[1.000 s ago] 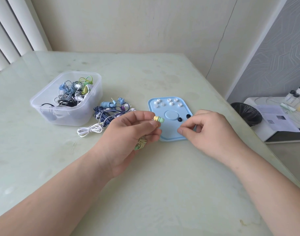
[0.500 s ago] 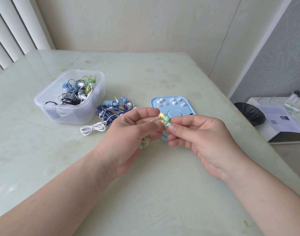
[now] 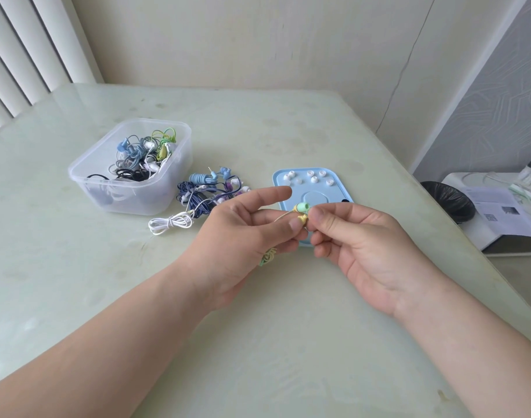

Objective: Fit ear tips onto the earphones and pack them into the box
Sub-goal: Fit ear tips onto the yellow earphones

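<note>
My left hand [image 3: 246, 227] pinches a yellow-and-green earphone [image 3: 301, 210] between thumb and curled fingers, index finger stretched out; its coiled cable [image 3: 268, 256] hangs below the palm. My right hand [image 3: 363, 236] pinches the same earbuds from the right, over the near edge of a blue lid [image 3: 338, 184]. Several white ear tips [image 3: 314, 176] lie at the lid's far end, and a black one shows beside my right hand. A clear plastic box [image 3: 131, 194] at the left holds several coiled earphones. More earphones [image 3: 206, 193] lie loose between box and lid.
The pale green table [image 3: 258, 342] ends at a right edge close to the lid. Beyond that edge stand a black bin [image 3: 448, 200] and a low white unit with papers [image 3: 502, 212]. A white coiled cable [image 3: 170, 223] lies in front of the loose pile.
My right hand came off the blue lid and met my left hand at the earbuds. My left index finger has straightened out.
</note>
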The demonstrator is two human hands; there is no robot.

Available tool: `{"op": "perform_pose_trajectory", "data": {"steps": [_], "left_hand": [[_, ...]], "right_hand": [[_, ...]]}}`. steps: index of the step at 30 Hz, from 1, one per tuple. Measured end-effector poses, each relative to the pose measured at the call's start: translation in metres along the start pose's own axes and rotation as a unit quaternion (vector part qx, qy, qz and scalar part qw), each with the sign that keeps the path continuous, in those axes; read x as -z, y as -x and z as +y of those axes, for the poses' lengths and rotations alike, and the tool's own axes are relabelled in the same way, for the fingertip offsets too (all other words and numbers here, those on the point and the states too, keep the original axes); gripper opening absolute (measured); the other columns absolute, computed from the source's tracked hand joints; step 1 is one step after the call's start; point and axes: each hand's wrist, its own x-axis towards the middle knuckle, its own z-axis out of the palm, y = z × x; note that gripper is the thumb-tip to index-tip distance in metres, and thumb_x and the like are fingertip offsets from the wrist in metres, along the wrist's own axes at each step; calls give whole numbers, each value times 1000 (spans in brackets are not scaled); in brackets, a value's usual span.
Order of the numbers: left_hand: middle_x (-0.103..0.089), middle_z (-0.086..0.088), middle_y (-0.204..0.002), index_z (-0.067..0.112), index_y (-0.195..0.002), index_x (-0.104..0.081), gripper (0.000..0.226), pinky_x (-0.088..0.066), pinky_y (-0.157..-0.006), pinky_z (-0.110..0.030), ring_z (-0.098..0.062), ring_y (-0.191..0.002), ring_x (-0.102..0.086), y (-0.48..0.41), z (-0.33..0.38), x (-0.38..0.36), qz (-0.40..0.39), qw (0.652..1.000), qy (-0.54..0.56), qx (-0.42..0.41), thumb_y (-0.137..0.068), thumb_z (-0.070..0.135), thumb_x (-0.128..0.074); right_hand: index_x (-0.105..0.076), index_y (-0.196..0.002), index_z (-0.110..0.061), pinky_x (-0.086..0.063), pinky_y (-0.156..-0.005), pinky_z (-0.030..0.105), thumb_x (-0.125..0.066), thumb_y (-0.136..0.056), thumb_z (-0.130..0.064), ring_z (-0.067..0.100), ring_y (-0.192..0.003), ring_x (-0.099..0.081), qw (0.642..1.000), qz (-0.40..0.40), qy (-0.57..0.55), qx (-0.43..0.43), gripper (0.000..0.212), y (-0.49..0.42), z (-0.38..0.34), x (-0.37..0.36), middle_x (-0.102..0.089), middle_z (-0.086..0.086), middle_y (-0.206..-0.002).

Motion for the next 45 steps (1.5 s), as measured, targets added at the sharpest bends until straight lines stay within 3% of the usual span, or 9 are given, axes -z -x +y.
{"op": "perform_pose_trajectory", "data": {"steps": [14, 21, 29, 34, 39, 45], "left_hand": [[-80, -11, -94, 15, -127, -66, 48, -50, -69, -28, -15, -76, -72, 0, 3, 0, 19, 1000, 3, -2, -83, 1, -80], [-80, -14, -97, 16, -127, -67, 44, -51, -75, -33, -21, -86, -73, 0, 1, 1, 18, 1000, 3, -10, -86, 2, -77], [-80, -14, -97, 15, -130, -63, 48, -52, -71, -29, -19, -85, -73, -1, 0, 1, 21, 1000, -2, -10, -86, 2, -78], [-79, -16, -95, 14, -124, -66, 43, -53, -68, -29, -21, -83, -74, -1, -1, 2, 34, 999, 2, -9, -85, 1, -79], [-78, -19, -87, 12, -119, -68, 38, -53, -67, -30, -26, -78, -69, -1, -1, 2, 46, 999, 4, -10, -84, 0, -79], [-77, -21, -88, 10, -120, -67, 38, -56, -67, -29, -24, -69, -69, -1, -1, 1, 45, 999, 3, -11, -85, 0, -79]], "right_hand": [[-76, -93, 1, -55, -59, 25, -75, -77, -11, 17, -66, -63, 1000, -5, 10, 18, 20, -3, 3, 3, -70, 16, -84], [-75, -94, 1, -55, -59, 25, -76, -74, -12, 16, -65, -64, 1000, 10, 8, 27, 23, -4, 6, 3, -70, 14, -81], [-76, -92, -1, -55, -61, 26, -77, -76, -10, 17, -67, -65, 998, 6, 27, 50, 19, -5, 9, 5, -71, 11, -77], [-77, -89, -2, -56, -64, 29, -75, -85, -1, 20, -70, -67, 990, 18, 78, 112, 5, -5, 11, 5, -73, 12, -78], [-78, -90, -6, -58, -67, 27, -74, -87, 2, 19, -68, -71, 966, 24, 170, 193, 10, -3, 11, 5, -78, 9, -79], [-79, -89, -10, -57, -67, 22, -73, -88, 4, 11, -69, -73, 952, 18, 206, 225, 15, 0, 12, 4, -79, 3, -78]]}}
